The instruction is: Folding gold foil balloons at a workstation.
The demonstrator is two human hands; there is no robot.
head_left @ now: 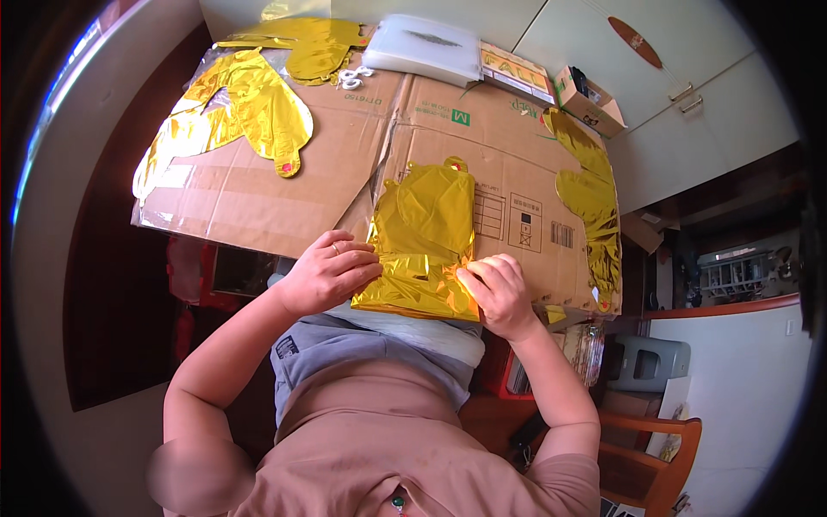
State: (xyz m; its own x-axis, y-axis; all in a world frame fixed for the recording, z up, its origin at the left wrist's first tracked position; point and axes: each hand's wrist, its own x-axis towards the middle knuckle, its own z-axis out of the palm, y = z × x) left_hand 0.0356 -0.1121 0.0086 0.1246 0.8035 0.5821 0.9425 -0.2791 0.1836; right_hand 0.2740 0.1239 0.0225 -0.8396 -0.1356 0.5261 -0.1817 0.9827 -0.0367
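Note:
A gold foil balloon (pixel 425 209), deflated and folded into a flat rectangle, lies on cardboard at the table edge in front of me. At its left edge rests my left hand (pixel 332 274), its fingers curled together against the foil; the fingertips are partly hidden. My right hand (pixel 500 295) pinches the lower right edge, where the foil is crinkled and shows orange reflections. A small tab with a red mark sticks out at the folded balloon's far end.
More flat gold foil balloons lie at the left (pixel 258 112), far left (pixel 317 56) and right edge (pixel 594 207) of the cardboard (pixel 319 194). White-handled scissors (pixel 351 79), a translucent plastic case (pixel 422 50) and a small open box (pixel 590 102) sit along the far side. A wooden chair (pixel 672 457) stands at lower right.

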